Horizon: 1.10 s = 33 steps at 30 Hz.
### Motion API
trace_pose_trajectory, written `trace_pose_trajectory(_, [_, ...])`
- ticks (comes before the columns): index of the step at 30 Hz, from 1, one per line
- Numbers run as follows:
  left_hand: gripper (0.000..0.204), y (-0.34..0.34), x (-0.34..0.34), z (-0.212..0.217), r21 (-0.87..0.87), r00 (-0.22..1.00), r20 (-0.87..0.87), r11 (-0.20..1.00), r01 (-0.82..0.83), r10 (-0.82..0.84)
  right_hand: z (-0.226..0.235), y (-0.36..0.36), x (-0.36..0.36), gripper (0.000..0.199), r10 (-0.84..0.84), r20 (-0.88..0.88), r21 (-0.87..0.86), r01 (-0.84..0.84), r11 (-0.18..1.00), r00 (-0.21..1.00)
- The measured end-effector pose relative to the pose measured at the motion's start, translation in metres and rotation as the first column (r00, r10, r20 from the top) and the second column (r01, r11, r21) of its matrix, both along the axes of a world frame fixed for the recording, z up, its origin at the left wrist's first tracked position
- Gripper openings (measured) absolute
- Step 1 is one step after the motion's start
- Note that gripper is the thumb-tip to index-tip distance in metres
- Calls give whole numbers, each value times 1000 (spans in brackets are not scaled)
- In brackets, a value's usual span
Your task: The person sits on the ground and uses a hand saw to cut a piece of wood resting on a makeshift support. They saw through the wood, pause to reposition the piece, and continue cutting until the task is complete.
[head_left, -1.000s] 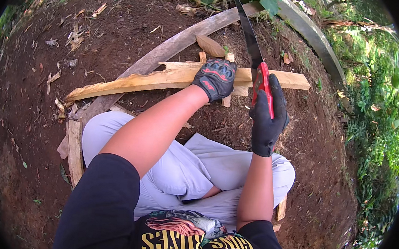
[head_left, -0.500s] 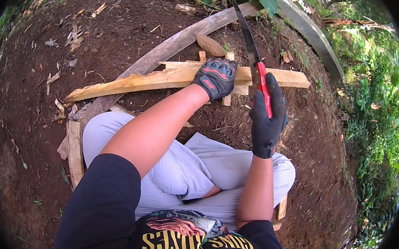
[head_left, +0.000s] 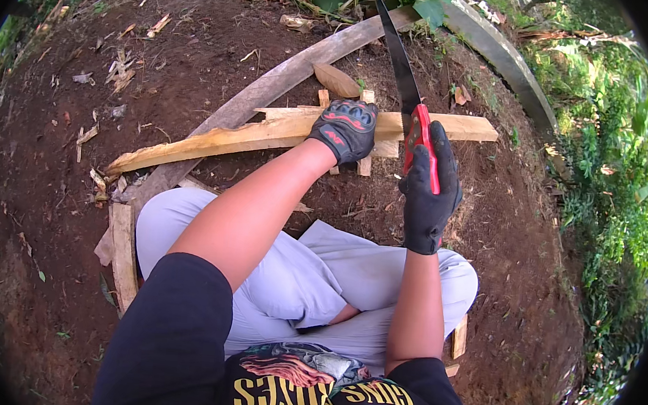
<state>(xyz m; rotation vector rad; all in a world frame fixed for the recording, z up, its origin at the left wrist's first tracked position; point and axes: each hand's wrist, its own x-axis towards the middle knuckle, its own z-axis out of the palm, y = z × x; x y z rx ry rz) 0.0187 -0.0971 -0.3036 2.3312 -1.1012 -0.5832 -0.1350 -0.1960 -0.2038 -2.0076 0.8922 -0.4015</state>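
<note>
I sit cross-legged on bare soil. My left hand (head_left: 345,130), in a black and red glove, presses down on a long pale wooden plank (head_left: 226,138) that lies across in front of me. My right hand (head_left: 429,188), in a black glove, grips the red handle of a hand saw (head_left: 403,72). Its dark blade points up and away, crossing the plank just right of my left hand. Short pale wood pieces (head_left: 364,162) stick out from under the plank.
A grey curved board (head_left: 272,88) runs diagonally behind the plank. Another curved grey slab (head_left: 503,57) lies at the upper right. Wood scraps (head_left: 124,251) lie by my left knee. Green plants line the right side and top. Chips are scattered on the soil.
The saw blade has shifted slightly forward along its line across the plank. My left hand stays pressed on the plank.
</note>
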Motion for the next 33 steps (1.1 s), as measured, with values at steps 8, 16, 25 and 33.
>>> trace_pose_trajectory(8, [40,-6,7,-5,69,1000,-5,998,1,-1,25,16,-51,43,60,-9,-210,-61,976,998])
trace_pose_trajectory(16, [37,-3,12,1,115,999,-27,993,27,-24,121,67,-191,44,-30,-229,-58,18,998,973])
trace_pose_trajectory(25, [39,-3,-1,-3,74,998,47,997,29,-33,146,63,-176,53,-45,-50,-247,31,968,998])
trace_pose_trajectory(33, [37,-7,-12,-4,-13,987,157,999,-36,38,46,-1,-25,40,60,4,-228,-58,972,998])
